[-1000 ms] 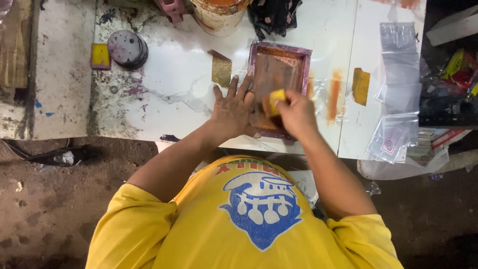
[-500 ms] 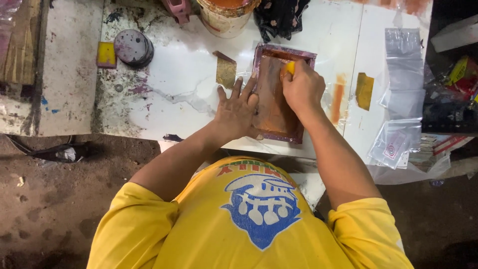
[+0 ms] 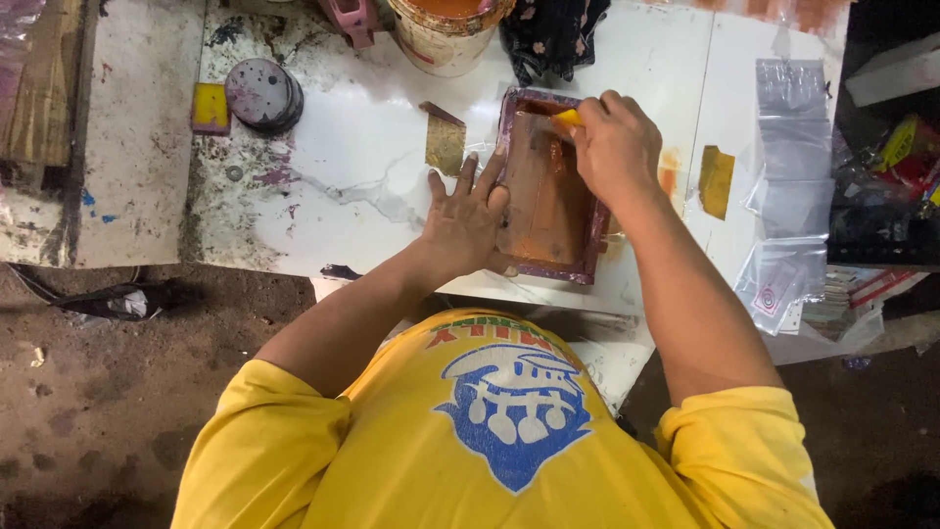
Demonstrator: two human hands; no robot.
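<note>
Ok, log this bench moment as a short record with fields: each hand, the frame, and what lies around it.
left hand: flat, pressing on the near left edge of the frame
right hand: gripping a small yellow squeegee at the frame's far end
printing frame: purple border, orange ink inside, flat on the white table
around: ink bucket, round grey discs, clear plastic bags

A stained white table (image 3: 323, 186) carries a paint bucket (image 3: 446, 34) at its far edge, with a dark cloth (image 3: 553, 29) beside it. A round grey disc (image 3: 262, 95) lies near a yellow block (image 3: 211, 106). Clear plastic bags (image 3: 791, 176) lie to the right, by a yellow card (image 3: 716, 180).
</note>
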